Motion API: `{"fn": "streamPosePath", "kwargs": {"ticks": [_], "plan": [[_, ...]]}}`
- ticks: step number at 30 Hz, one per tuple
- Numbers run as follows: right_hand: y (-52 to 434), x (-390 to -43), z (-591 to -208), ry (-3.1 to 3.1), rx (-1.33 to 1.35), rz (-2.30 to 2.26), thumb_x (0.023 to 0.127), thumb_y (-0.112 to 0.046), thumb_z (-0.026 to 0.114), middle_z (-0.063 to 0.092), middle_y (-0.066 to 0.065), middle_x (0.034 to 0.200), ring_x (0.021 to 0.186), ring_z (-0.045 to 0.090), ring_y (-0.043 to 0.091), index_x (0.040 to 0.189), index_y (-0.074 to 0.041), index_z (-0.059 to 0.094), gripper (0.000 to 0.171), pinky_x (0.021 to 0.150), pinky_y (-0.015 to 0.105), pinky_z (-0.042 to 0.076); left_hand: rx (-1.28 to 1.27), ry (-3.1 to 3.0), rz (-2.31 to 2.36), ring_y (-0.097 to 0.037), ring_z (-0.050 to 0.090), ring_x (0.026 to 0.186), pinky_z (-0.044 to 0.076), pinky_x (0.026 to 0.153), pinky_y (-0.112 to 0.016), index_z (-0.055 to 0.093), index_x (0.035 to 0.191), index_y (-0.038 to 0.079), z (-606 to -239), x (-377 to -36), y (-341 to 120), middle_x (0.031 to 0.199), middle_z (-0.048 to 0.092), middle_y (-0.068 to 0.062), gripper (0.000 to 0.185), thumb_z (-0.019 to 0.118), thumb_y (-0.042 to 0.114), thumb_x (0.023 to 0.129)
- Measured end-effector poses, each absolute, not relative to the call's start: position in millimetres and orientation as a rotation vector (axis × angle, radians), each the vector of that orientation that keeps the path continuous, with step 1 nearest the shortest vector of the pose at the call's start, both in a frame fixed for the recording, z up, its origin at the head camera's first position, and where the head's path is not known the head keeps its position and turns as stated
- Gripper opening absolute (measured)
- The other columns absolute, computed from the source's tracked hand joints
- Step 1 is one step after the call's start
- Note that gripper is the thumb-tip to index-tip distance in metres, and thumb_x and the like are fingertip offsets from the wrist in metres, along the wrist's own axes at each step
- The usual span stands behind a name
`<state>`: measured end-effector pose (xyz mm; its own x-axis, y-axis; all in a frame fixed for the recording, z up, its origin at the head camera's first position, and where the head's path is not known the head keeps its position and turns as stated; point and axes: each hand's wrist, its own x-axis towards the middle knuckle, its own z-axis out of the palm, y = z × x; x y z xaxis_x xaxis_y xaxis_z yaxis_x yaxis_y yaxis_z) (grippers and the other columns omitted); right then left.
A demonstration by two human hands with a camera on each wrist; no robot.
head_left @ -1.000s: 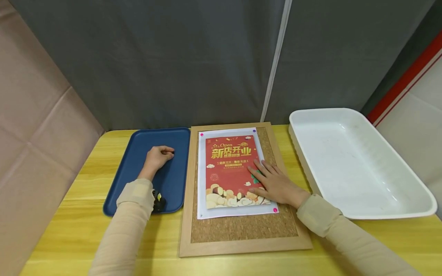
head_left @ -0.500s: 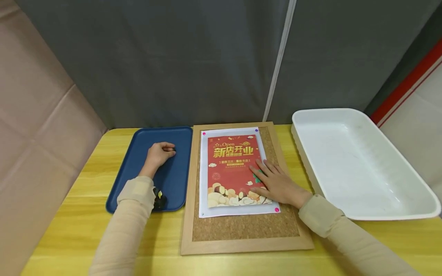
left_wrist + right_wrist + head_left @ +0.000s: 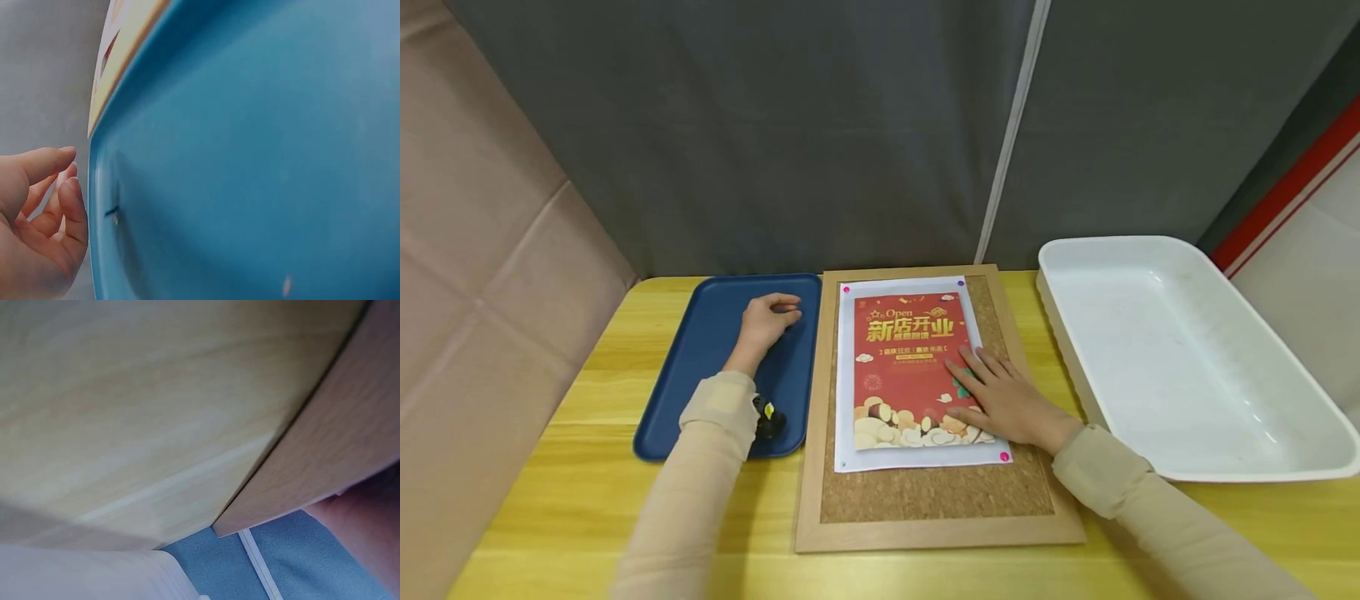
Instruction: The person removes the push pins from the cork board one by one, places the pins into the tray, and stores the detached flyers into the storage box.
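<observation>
The left hand (image 3: 766, 321) has slid a bit toward the far right corner of the blue tray (image 3: 700, 367) since a moment ago, while the right hand (image 3: 1000, 398) hasn't budged. From where I'm standing, the left hand's fingers are loosely curled, resting on the tray floor; the wrist view shows a tiny dark thing (image 3: 112, 212) lying on the tray just beside the fingertips (image 3: 74, 187) (can't make out what it is, and I honestly can't tell whether the fingers pinch anything). The right hand lies flat, fingers spread straight, pressing the red poster (image 3: 910, 371) down onto the cork board (image 3: 940, 492). That poster sits on a white sheet (image 3: 844, 383) pinned with small pins at the corners: pink top left (image 3: 846, 290), purple top right (image 3: 959, 284), pink bottom right (image 3: 1004, 457). There's something green peeking out under the right hand's fingers (image 3: 958, 385). A big white bin (image 3: 1180, 358) sits to the right of the board, all on a yellow wooden table (image 3: 580, 492).
</observation>
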<state>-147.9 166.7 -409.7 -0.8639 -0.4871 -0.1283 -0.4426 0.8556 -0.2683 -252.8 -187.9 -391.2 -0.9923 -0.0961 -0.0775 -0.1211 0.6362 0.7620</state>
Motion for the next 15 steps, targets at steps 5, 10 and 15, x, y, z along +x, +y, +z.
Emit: {"fn": "streamPosePath", "kwargs": {"ticks": [5,10,15], "plan": [[166,-148,-409,2.831,-0.721,-0.352,0.09,-0.055,0.053,0.016,0.016,0.16,0.147,0.012,0.043,0.152,-0.015,0.026,0.079,0.118,0.06,0.011,-0.168,2.811,1.345,-0.032,0.06,0.11,0.052,0.09,-0.041,0.061,0.125,0.004,-390,-256,-175,0.123,0.063,-0.019,0.032,0.059,0.011,0.094],[168,-147,-409,2.836,-0.717,-0.347,0.09,-0.054,0.054,0.016,0.016,0.16,0.146,0.012,0.044,0.152,-0.014,0.026,0.079,0.118,0.061,0.011,-0.075,2.834,1.337,-0.034,0.057,0.116,0.048,0.097,-0.045,0.062,0.123,0.002,-385,-259,-162,0.121,0.064,-0.02,0.031,0.061,0.01,0.093],[168,-148,-411,2.833,-0.721,-0.328,0.091,-0.055,0.052,0.015,0.016,0.161,0.147,0.011,0.043,0.152,-0.015,0.025,0.079,0.118,0.061,0.01,-0.038,2.856,1.338,-0.033,0.059,0.112,0.05,0.094,-0.043,0.063,0.122,0.001,-382,-264,-155,0.118,0.065,-0.02,0.031,0.061,0.009,0.092]]}}
